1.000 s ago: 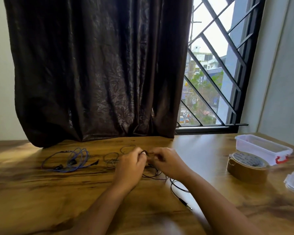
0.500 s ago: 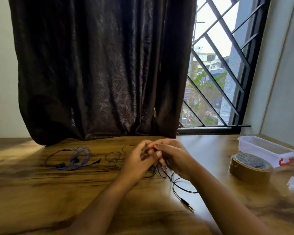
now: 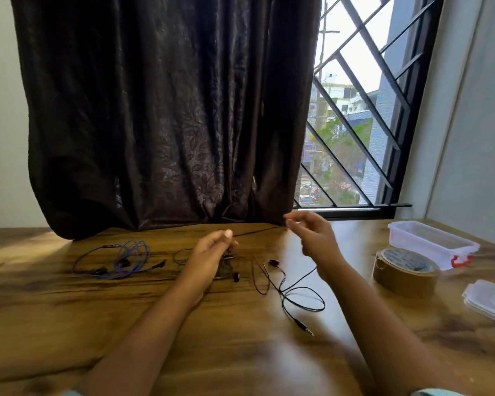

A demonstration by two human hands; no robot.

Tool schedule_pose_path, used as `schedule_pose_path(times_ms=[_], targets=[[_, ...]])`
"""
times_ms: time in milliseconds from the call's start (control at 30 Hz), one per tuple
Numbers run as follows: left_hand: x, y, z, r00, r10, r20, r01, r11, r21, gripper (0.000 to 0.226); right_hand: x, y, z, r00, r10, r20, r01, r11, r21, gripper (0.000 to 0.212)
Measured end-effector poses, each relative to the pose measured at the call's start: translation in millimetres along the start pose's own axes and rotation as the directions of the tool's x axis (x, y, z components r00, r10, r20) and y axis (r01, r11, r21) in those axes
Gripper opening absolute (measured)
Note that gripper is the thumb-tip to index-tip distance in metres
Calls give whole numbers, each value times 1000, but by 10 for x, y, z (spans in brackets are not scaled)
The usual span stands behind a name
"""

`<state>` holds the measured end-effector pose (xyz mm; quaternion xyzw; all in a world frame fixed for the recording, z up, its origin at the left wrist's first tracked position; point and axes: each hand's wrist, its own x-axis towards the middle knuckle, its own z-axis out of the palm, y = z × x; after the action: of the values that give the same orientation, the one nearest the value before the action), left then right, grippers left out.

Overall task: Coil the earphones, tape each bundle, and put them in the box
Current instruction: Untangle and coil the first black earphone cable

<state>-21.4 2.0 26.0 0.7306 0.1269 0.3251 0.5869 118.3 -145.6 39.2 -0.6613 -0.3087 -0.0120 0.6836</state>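
Likely a room in a home: a wood-grain worktop point(image 3: 69, 324) set against a window at 12 o'clock, a dark brown curtain point(image 3: 160, 110) half across it, a black diagonal grille point(image 3: 363, 90) and town buildings point(image 3: 343, 95) outside at 1 o'clock.

Dark curtain point(image 3: 160, 110), barred window point(image 3: 355, 124), wooden table point(image 3: 69, 324)

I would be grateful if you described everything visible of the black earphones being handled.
The black earphones are a thin dark cable, uncoiled. The left hand and the right hand each pinch it, so one stretch runs taut between them above the wooden table. The rest lies in loose loops on the table, with an earbud between the two hands and the jack plug nearest the camera.
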Motion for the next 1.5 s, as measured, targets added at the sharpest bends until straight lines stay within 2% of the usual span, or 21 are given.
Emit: schedule_pose_path(times_ms=[100, 200, 333, 467, 500, 567, 633, 667, 700, 733, 767, 800, 833, 900, 967, 1067, 1133, 1267, 1367, 1467, 1500], targets=[[15, -51, -49, 999, -19, 35, 18, 999, 27, 33, 92, 125, -165, 949, -31, -313, -39, 976, -214, 4], [29, -81, -53, 999, -32, 10, 32, 999, 2, 33, 113, 228, -254, 898, -42, -439, -123, 932, -341, 9], [72, -38, -105, 993, -68, -100, 44, 974, -224, 30, 91, 276, -267, 902, -60, -427, -175, 855, -489, 10], [111, 11, -197, 984, -124, -128, 53, 889, -454, 30, 84, 329, -324, 896, -51, -441, -249, 764, -595, 12], [110, 15, -198, 983, -138, -119, 67, 879, -472, 29, 75, 348, -329, 910, -38, -412, -263, 715, -647, 14], [105, 9, -167, 983, -155, -96, 96, 888, -450, 27, 39, 343, -278, 955, 5, -296, -249, 553, -795, 25], [87, 6, -116, 987, -147, -70, 106, 908, -404, 26, -8, 271, -165, 986, 23, -165, -160, 398, -903, 36], [79, 7, -94, 988, -140, -61, 107, 921, -375, 25, -23, 216, -102, 995, 7, -97, -92, 377, -922, 39], [73, 7, -77, 990, -131, -55, 105, 936, -336, 25, -36, 155, -35, 1000, -17, -5, 3, 408, -913, 43], [70, 0, -66, 991, -120, -52, 100, 953, -287, 25, -50, 96, 34, 992, -29, 123, 121, 500, -858, 47], [67, -10, -58, 993, -105, -54, 89, 968, -233, 24, -72, 38, 108, 964, -30, 263, 219, 646, -731, 51], [68, -26, -51, 995, -81, -56, 70, 982, -174, 23, -109, -13, 189, 923, -25, 384, 251, 795, -552, 54], [58, -39, -42, 997, -50, -50, 44, 992, -117, 22, -162, -48, 277, 882, -27, 471, 234, 892, -387, 57], [32, -59, -16, 999, 25, -22, -26, 999, -44, 19, -251, -48, 433, 831, -43, 555, 224, 939, -262, 59], [13, -59, 1, 996, 89, -4, -89, 996, -5, 17, -294, 8, 549, 827, -104, 552, 287, 922, -258, 48], [2, -63, 5, 983, 185, -7, -183, 975, 127, 16, -306, 54, 586, 854, -184, 487, 326, 918, -225, 16], [-3, -67, -4, 966, 257, -24, -246, 944, 220, 16, -283, 79, 553, 856, -244, 457, 396, 877, -273, 15], [9, -60, -59, 939, 337, -66, -298, 895, 333, 14, -208, 68, 426, 805, -292, 517, 558, 670, -491, 20], [64, -90, -183, 900, 397, -178, -293, 855, 427, 14, -132, 81, 251, 829, -264, 494, 538, 617, -574, 23], [94, -100, -345, 848, 413, -331, -234, 854, 465, 9, -48, 150, -1, 895, -233, 380, 444, 534, -719, 26], [107, -114, -388, 848, 403, -343, -211, 852, 479, 8, -25, 174, -71, 917, -220, 334, 400, 506, -765, 26]])
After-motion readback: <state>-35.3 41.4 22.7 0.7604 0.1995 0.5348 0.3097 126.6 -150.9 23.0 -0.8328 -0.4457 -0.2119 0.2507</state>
